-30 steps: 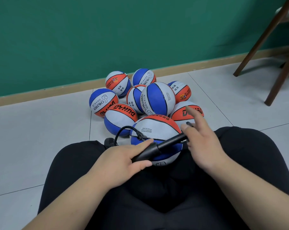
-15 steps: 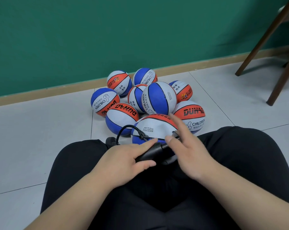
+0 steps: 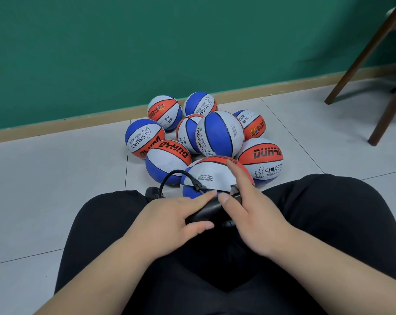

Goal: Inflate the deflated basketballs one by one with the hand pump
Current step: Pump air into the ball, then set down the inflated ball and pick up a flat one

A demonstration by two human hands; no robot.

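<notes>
**Both hands on the pump**

The left hand [image 3: 169, 221] gripped the barrel of the black plastic hand pump [image 3: 206, 212]. The right hand [image 3: 256, 214] curled round its handle, forefinger straight. Its black hose [image 3: 169, 176] ran to the red, white and blue rubber basketball [image 3: 210, 176] between the knees. Beyond, a heap of like balls [image 3: 222, 133] lay on the grey tiled floor [image 3: 56, 178].

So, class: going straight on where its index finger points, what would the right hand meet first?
Likely the nearest red, white and blue rubber basketball, just beyond the right hand; depth unclear.
</notes>
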